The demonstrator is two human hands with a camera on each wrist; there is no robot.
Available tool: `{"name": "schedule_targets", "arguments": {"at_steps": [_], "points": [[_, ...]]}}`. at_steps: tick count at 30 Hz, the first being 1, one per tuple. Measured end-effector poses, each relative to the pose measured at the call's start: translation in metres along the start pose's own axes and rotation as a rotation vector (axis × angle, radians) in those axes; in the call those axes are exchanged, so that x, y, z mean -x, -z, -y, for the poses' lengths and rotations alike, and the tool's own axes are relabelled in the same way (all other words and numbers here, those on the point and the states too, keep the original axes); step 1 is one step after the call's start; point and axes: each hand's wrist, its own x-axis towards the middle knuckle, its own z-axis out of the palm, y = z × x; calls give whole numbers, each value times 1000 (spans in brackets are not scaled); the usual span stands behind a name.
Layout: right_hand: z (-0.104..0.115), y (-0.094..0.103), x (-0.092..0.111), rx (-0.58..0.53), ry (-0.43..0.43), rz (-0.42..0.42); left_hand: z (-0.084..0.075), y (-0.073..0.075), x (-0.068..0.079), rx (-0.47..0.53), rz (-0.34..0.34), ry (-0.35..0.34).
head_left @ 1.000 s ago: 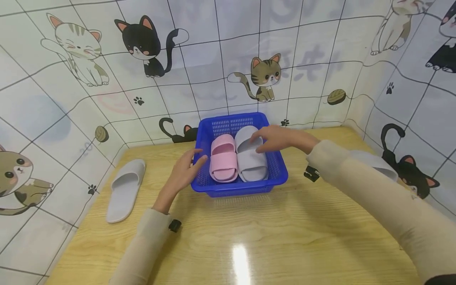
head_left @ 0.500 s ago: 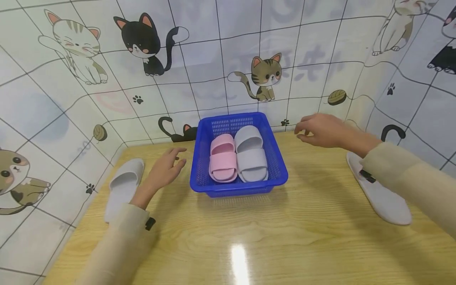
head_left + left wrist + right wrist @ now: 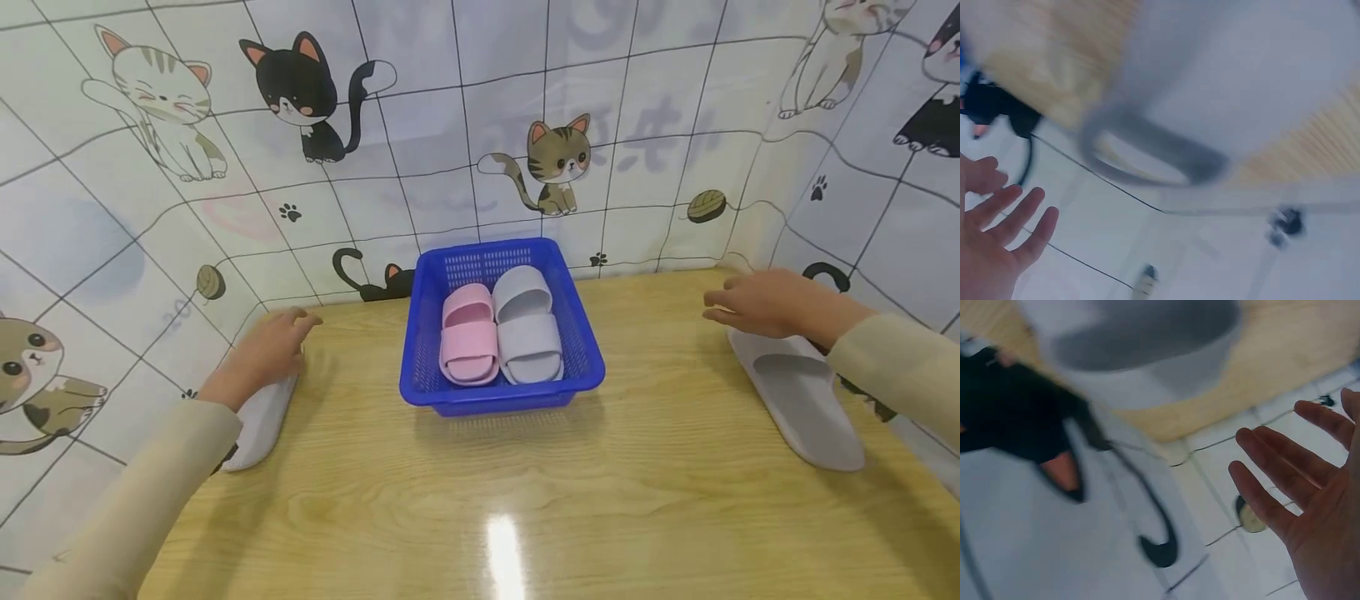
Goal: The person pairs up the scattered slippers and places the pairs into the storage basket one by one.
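Hovering left hand (image 3: 262, 354): over the far end of the left pale slipper (image 3: 258, 425), fingers loose and spread; the left wrist view, blurred, shows a gap between the two.
Right hand (image 3: 772, 302): fingers relaxed and parted, by the strap end of the right pale slipper (image 3: 810, 408) — apart from it in the right wrist view.
Left slipper's place: on the wooden tabletop (image 3: 637, 483), near the side wall, heel toward the person; in the head view the hand hides most of its strap.
Right slipper's place: flat at the other side of the tabletop, heel toward the person, strap toward the back.
Blue basket (image 3: 502, 406): upright between the hands, near the back wall (image 3: 435, 208), well apart from both loose slippers.
Pink slippers (image 3: 470, 340): inside the basket on its left, straps up — how many pieces overlap is hard to tell.
Pale grey slippers (image 3: 528, 335): inside the basket, beside the pink.
Sleeves (image 3: 150, 492): cream, on both arms.
Wall prints: cartoon cats (image 3: 558, 167), paw marks (image 3: 290, 212) and yarn balls (image 3: 707, 206).
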Motion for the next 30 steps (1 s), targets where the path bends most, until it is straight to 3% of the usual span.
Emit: {"name": "schedule_targets", "arguments": {"at_steps": [5,9,13,23,25,30], "points": [[-26,-23,20,114,-15,25,33,-3,17,-76,48,-34],[-37,-31,30,156,-27,42,50,-3,30,-193,11,-138],[-41,-38,39,175,-1,14,61,-6,38,-242,-23,-216],[-46,-62,45,174,9,30,81,-29,53,-297,-143,-307],[-48,-65,44,169,2,26,82,-33,57,-249,-125,-300],[-54,-66,42,174,-24,26,81,-39,60,-152,0,-218]]}}
